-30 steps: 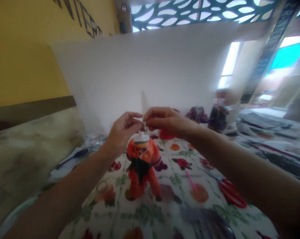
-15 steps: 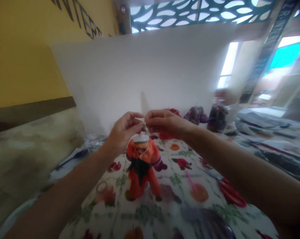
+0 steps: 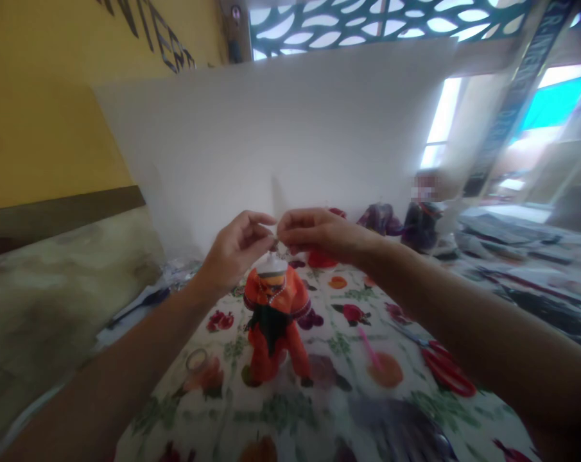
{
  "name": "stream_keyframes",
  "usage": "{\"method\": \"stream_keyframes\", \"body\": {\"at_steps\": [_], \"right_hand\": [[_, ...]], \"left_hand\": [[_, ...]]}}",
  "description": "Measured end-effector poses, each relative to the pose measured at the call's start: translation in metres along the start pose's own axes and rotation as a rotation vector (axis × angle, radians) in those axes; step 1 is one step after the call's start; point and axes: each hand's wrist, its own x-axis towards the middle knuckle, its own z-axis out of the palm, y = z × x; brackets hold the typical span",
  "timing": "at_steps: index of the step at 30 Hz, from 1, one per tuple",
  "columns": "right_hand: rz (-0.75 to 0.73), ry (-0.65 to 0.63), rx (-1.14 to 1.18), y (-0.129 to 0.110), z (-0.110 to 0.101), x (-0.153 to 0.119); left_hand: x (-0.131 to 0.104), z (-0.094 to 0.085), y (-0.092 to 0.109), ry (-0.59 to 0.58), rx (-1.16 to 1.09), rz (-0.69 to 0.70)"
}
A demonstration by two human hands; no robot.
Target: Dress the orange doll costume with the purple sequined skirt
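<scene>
A small doll [image 3: 273,321] in an orange outfit with a dark green sash and a white cap hangs or stands upright over the fruit-patterned tablecloth [image 3: 290,410]. Just above its cap, my left hand [image 3: 244,240] pinches with thumb and finger at something tiny. Close beside it, my right hand [image 3: 314,232] has its fingers pressed together at the same spot. What the fingertips hold is too small and blurred to make out.
Red-handled scissors [image 3: 447,369] lie at the right. A clear ring-shaped item [image 3: 196,360] is at the left, a dark glossy object [image 3: 406,430] at the front. Dressed figures [image 3: 379,219] stand at the back before a white panel [image 3: 271,128].
The view has shifted very slightly. Both hands remain together above the doll's cap, with hardly any visible movement.
</scene>
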Motion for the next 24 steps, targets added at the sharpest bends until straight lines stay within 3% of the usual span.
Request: {"method": "stream_keyframes", "body": {"at_steps": [13, 24], "right_hand": [[0.028, 0.012, 0.241, 0.011, -0.007, 0.002], [-0.019, -0.011, 0.267, 0.015, -0.005, 0.005]], "left_hand": [[-0.001, 0.001, -0.002, 0.109, 0.029, 0.056], [-0.001, 0.001, -0.003, 0.143, 0.025, 0.023]]}}
